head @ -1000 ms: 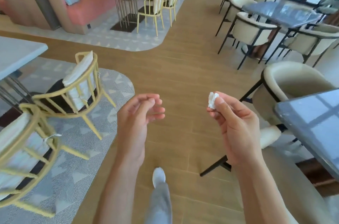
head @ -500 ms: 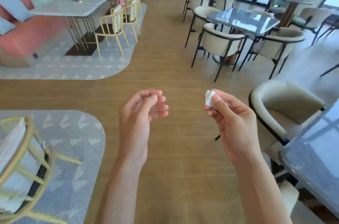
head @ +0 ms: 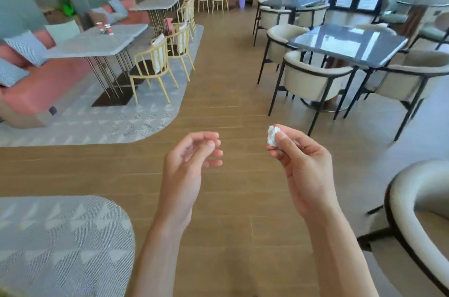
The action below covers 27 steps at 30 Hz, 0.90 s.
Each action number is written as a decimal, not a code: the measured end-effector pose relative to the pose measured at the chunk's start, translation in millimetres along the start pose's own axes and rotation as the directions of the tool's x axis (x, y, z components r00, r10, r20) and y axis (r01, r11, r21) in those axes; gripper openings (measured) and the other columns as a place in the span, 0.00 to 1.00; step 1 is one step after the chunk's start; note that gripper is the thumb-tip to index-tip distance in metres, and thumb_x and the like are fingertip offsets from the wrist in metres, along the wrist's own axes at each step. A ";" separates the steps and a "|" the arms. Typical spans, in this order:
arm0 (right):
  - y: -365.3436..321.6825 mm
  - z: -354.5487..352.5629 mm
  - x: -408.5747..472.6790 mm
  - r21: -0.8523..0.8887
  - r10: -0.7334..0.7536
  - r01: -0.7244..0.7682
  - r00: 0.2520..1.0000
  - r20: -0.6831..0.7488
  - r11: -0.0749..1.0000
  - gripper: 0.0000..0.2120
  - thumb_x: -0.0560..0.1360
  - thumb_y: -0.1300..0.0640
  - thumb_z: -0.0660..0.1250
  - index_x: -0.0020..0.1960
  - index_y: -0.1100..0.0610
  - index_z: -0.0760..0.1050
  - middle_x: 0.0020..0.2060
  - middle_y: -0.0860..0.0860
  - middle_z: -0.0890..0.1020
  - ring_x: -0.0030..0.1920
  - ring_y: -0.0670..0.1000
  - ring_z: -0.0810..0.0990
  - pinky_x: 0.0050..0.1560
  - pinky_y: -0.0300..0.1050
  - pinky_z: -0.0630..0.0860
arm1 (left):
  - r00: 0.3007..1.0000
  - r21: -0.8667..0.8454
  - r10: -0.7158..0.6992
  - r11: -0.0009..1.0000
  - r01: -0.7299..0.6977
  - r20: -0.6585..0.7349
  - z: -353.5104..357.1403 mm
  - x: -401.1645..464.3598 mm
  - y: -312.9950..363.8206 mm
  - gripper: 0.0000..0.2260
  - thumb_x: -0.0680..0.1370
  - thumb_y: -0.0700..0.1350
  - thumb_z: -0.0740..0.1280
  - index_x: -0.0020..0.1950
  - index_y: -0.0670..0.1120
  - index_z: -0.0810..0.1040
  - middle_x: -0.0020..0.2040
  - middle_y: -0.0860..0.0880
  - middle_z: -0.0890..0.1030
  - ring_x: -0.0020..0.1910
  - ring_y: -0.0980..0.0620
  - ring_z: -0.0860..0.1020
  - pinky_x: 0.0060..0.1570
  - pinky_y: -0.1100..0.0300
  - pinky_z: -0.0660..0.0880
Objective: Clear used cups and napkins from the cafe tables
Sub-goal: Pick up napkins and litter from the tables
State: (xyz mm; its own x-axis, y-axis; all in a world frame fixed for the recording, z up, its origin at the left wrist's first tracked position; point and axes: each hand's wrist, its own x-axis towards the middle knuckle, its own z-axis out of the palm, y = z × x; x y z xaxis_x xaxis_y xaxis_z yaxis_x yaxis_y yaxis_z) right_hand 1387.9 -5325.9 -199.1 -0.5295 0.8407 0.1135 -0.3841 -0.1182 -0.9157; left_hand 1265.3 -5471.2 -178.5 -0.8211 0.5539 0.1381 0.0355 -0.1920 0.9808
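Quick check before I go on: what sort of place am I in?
Most likely a cafe seating area: marble-top tables with yellow chairs, a pink sofa bench, and two red cups left on one table.

small white crumpled napkin (head: pixel 272 135), wadded into a ball, pinched at the fingertips of the right hand (head: pixel 300 165), held in the air over the wood floor. two red cups (head: pixel 104 28) stand upright side by side on the far-left marble table (head: pixel 80 46), too small to tell more.

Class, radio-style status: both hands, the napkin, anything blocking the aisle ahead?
Right hand pinching crumpled napkin. Left hand loosely curled, holding nothing. Two red cups on the white table, left. Wood aisle ahead unobstructed.
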 end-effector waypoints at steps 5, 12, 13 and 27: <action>5.5 25.7 129.8 -0.002 0.004 -0.004 0.997 0.078 1.000 0.07 0.80 0.60 0.70 0.51 0.56 0.88 0.42 0.52 0.86 0.42 0.47 0.81 0.47 0.38 0.78 | 0.998 -0.045 0.059 0.997 -0.061 -0.033 29.1 120.9 3.7 0.08 0.76 0.42 0.67 0.50 0.44 0.85 0.48 0.45 0.85 0.45 0.47 0.83 0.47 0.54 0.83; 65.1 41.6 281.1 -0.069 0.090 -0.087 0.994 0.055 0.994 0.07 0.79 0.60 0.70 0.50 0.55 0.88 0.44 0.53 0.87 0.43 0.48 0.82 0.47 0.37 0.79 | 0.994 -0.061 -0.007 0.998 0.001 -0.107 34.6 270.5 -54.2 0.07 0.76 0.41 0.67 0.48 0.46 0.85 0.47 0.44 0.85 0.44 0.47 0.83 0.46 0.54 0.82; 75.1 45.4 304.7 -0.080 0.097 -0.093 0.994 0.047 0.992 0.07 0.80 0.61 0.70 0.50 0.55 0.88 0.44 0.53 0.87 0.43 0.48 0.83 0.46 0.37 0.79 | 0.993 -0.066 -0.021 0.998 0.013 -0.113 33.7 295.6 -62.9 0.08 0.75 0.43 0.67 0.47 0.47 0.86 0.48 0.44 0.84 0.44 0.47 0.83 0.46 0.54 0.82; 138.6 142.1 682.1 -0.073 0.046 -0.048 0.999 -0.025 0.996 0.05 0.78 0.62 0.72 0.47 0.57 0.87 0.42 0.55 0.87 0.46 0.54 0.86 0.54 0.42 0.81 | 0.999 -0.107 0.008 0.994 -0.012 -0.038 77.3 709.4 -96.0 0.10 0.82 0.35 0.64 0.48 0.43 0.84 0.46 0.45 0.83 0.43 0.47 0.82 0.45 0.54 0.82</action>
State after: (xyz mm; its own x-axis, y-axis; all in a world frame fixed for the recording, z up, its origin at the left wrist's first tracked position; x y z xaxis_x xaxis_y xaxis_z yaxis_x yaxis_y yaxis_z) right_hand 866.1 -4844.0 -193.8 -0.5276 0.8473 0.0616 -0.3019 -0.1193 -0.9458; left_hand 723.5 -4997.2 -164.1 -0.8417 0.5212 0.1406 -0.0157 -0.2839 0.9587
